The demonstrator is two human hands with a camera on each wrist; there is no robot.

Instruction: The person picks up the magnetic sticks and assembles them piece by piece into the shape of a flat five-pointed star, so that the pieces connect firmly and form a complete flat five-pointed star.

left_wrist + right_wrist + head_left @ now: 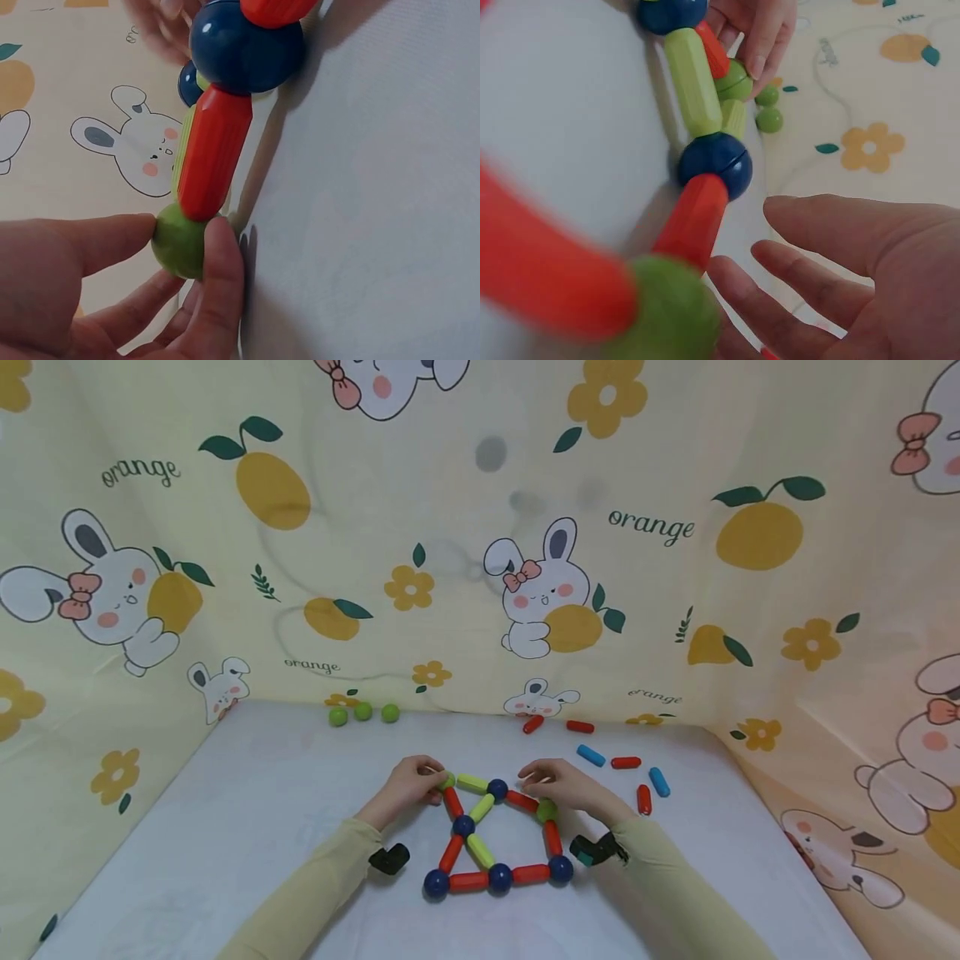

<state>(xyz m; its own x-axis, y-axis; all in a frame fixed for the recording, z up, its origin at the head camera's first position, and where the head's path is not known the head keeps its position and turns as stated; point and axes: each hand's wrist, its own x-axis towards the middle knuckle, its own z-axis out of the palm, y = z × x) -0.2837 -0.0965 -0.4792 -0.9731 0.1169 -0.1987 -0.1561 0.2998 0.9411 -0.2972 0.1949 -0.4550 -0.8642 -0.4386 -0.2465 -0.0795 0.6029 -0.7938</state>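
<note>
A flat frame of red and yellow-green rods joined by blue and green balls lies on the white table. My left hand (407,792) pinches the green ball (176,244) at the frame's far left corner between thumb and fingers. From that ball a red rod (216,154) runs to a blue ball (463,826). Beside the far right side is my right hand (568,789), its fingers spread and loosely bent around nothing. It is nearest to another red rod (696,217) and the right green ball (547,811). Nearer the body, red rods link several blue balls, including a corner ball (437,884).
Three loose green balls (363,711) sit at the table's back left. Scattered at the back right are several red rods (626,762) and two blue rods (591,755). A printed cloth (450,635) with rabbits and oranges rises behind and along both sides.
</note>
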